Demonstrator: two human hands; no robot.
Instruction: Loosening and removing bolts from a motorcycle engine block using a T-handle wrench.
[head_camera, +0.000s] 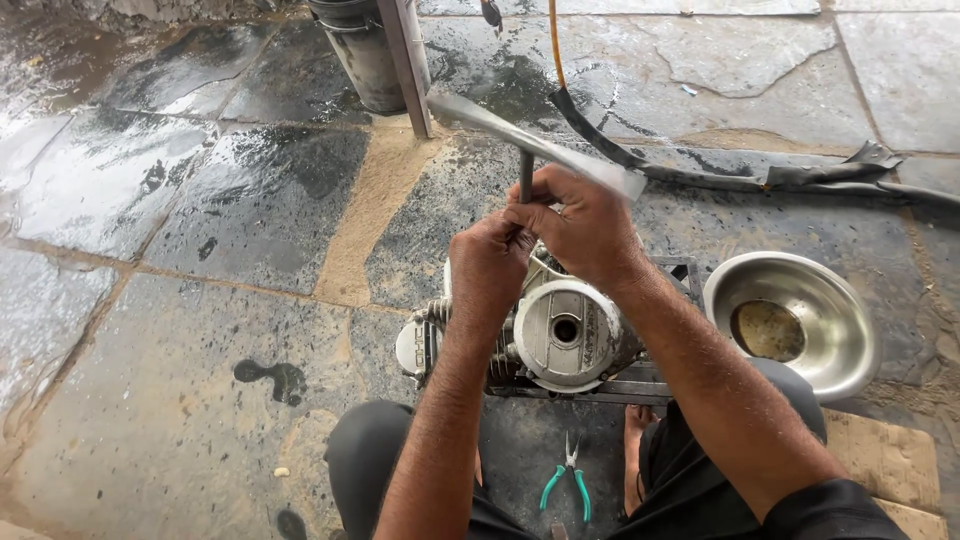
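- Currently, both my hands are closed around the vertical shaft of a T-handle wrench (527, 170), which stands upright on top of a small engine (560, 335).
- My left hand (487, 262) has its grip wrapped fully shut low on the shaft, just above the engine casing.
- My right hand (585, 225) has its grip shut on the shaft just above and beside the left; the two hands touch.
- The crossbar (530, 142) of the wrench looks blurred, so I judge it to be turning.
- The engine sits on a metal frame (640, 385) on the wet stone floor (200, 200), between my knees.
- To do this step well, I judge that the shaft should be kept square to the fastener, with steady downward pressure so the socket does not ride off.
- The lower hand should guide and steady; the upper hand should drive the rotation.
- A steel bowl (795, 320) lies just right of the engine; green-handled pliers (568, 480) lie on the floor near my foot (634, 450).
- A black strap (700, 175) and a grey bucket (360, 55) lie beyond the engine.
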